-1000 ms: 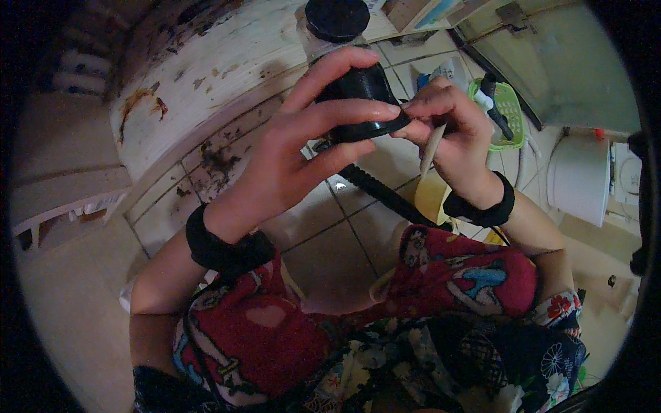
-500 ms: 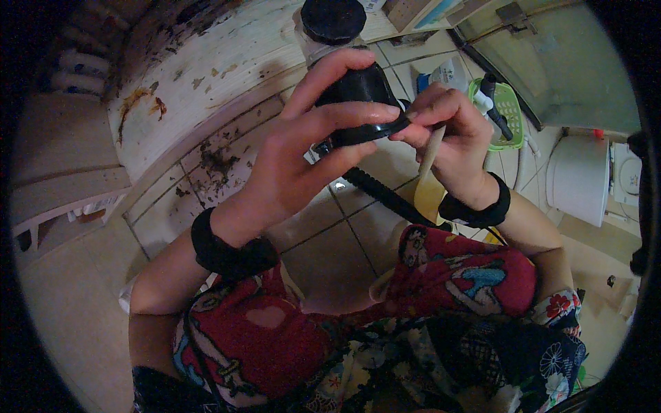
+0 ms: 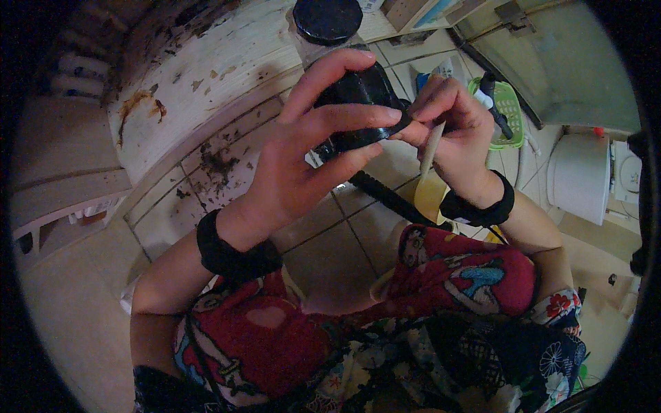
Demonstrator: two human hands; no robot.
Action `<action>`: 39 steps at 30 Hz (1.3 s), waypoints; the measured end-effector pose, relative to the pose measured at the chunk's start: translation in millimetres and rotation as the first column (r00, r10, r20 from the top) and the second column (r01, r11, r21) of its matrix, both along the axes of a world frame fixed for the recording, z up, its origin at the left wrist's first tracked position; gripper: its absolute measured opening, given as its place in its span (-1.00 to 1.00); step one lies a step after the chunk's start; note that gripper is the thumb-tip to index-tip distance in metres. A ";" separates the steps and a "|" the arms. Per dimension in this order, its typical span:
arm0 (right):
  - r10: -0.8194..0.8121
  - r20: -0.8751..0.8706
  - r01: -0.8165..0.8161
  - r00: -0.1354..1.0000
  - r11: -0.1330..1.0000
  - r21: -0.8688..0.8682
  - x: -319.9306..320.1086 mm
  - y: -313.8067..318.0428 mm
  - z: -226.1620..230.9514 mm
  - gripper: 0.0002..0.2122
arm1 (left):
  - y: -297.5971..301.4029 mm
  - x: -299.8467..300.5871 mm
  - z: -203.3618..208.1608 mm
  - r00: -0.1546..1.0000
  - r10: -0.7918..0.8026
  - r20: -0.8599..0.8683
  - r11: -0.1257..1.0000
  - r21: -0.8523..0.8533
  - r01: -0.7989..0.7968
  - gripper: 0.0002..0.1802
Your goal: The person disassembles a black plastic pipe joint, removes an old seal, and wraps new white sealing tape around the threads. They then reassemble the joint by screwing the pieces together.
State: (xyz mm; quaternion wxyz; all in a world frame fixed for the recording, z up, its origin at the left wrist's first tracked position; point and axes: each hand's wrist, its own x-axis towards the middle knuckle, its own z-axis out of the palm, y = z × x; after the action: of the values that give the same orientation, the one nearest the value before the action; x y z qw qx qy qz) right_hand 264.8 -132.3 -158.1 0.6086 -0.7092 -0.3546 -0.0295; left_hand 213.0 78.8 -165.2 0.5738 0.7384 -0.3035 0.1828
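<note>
Black cup (image 3: pixel 354 86) in L hand (image 3: pixel 282 138), R hand (image 3: pixel 454 124) pinching at its flared rim (image 3: pixel 394 129)

Hard to see: L fingers cover much of the cup's side; its inside can't be made out. Clear jar w/ black cap (image 3: pixel 328 20), up-left of cup, is partly behind L hand & meets top edge of view; can't tell if jar & cup are one piece. What R fingertips pinch is covered: rim itself or smth small on it, unclear.

Axis: cup's long axis slants, narrower end up-left twd jar, flared rim down-right twd R hand.

Pos: cup sits btw the hands. L hand wraps it from the left, digits spread over & under. R hand is just right of cup, thumb & finger pressed together at rim, other fingers holding a pale stick (image 3: pixel 432 150), down-right of cup. Stick's lower end overlaps a yellow item (image 3: pixel 428 198); can't tell if joined. Black ribbed hose (image 3: pixel 389 198) below cup, upper end hidden. Green basket (image 3: pixel 508 110) well right of cup.
</note>
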 end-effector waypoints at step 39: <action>0.176 -0.277 -0.328 0.944 0.553 -0.766 10.0 7.7 1.3 -0.37 | 22.4 5.1 -43.8 0.567 -0.129 -0.814 0.971 -0.220 -0.094 -0.64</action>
State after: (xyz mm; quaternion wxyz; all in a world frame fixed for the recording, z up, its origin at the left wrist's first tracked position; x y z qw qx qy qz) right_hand 274.8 -124.6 -156.8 0.2483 -0.8477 -0.3751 0.2811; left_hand 218.1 101.2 -208.9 0.7348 0.6607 0.0153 -0.1529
